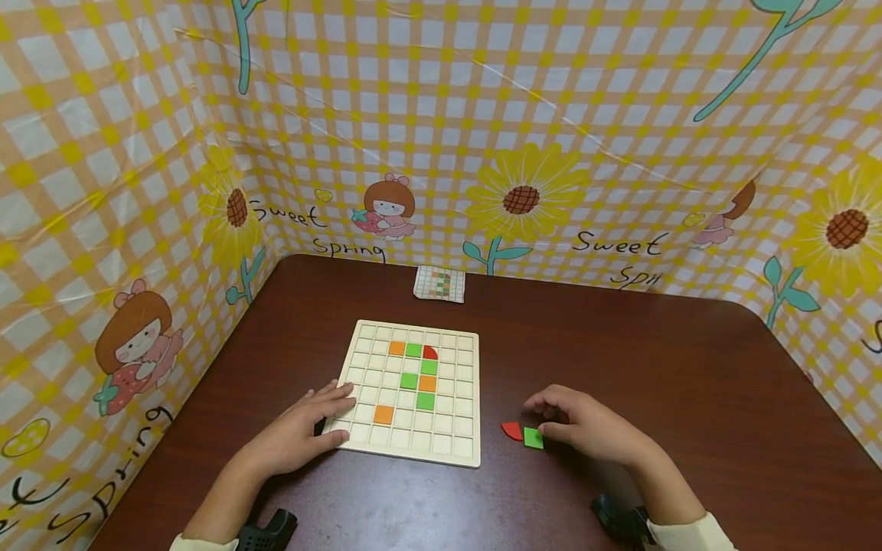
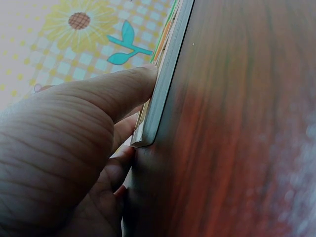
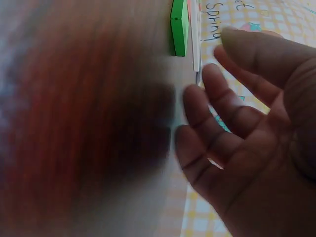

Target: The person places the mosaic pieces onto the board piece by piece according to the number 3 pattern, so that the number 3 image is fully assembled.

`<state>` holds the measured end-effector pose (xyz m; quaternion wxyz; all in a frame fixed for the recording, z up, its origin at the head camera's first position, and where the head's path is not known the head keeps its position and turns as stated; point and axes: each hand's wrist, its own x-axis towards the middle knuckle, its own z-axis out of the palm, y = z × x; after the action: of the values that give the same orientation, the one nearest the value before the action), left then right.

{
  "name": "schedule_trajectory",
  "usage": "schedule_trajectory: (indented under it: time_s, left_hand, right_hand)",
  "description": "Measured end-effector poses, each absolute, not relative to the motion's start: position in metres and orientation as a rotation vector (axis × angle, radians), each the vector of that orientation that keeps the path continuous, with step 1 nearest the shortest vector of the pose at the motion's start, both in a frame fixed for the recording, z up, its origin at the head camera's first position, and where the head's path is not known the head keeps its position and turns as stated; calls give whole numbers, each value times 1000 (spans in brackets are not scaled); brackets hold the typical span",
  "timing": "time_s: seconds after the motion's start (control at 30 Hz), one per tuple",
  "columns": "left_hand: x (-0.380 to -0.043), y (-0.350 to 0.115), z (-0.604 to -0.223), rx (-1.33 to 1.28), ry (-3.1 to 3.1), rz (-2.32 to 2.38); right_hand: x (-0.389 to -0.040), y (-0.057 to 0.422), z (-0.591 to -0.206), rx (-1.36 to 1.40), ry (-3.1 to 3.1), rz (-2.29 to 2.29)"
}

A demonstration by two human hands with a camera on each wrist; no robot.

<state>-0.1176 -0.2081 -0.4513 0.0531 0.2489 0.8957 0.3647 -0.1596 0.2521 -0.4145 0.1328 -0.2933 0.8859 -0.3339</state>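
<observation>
A pale wooden grid board [image 1: 443,444] lies on the table, with orange, green and red pieces set in some of its cells. My left hand [image 1: 292,432] rests on the board's left edge, fingers and thumb spread over the rim; in the left wrist view the thumb [image 2: 123,91] touches the board's side [image 2: 165,86]. Right of the board lie a red quarter-circle piece [image 1: 511,431] and a green square tile [image 1: 534,438]. Just beside them hovers my right hand [image 1: 586,425], fingers loosely bent, holding nothing. The right wrist view shows the green tile apart from the fingertips [image 3: 192,98].
A small card [image 1: 439,284] printed with a coloured grid pattern lies at the table's back edge. Checkered cloth walls [image 1: 427,115] enclose the dark wooden table [image 1: 620,344] at the back and sides. Black straps or devices [image 1: 270,529] sit at both wrists.
</observation>
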Motion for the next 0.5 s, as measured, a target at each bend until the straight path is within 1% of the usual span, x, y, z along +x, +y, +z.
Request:
schedule_trajectory:
  time_s: [0.23,0.5]
  left_hand:
    - [-118,-208,-451,758,2733,1108]
    - [-118,-208,-451,760,2739,1097]
  right_hand:
    - [-158,258,-417,-881,2461,-931]
    - [-157,254,-420,-954,2515,-835]
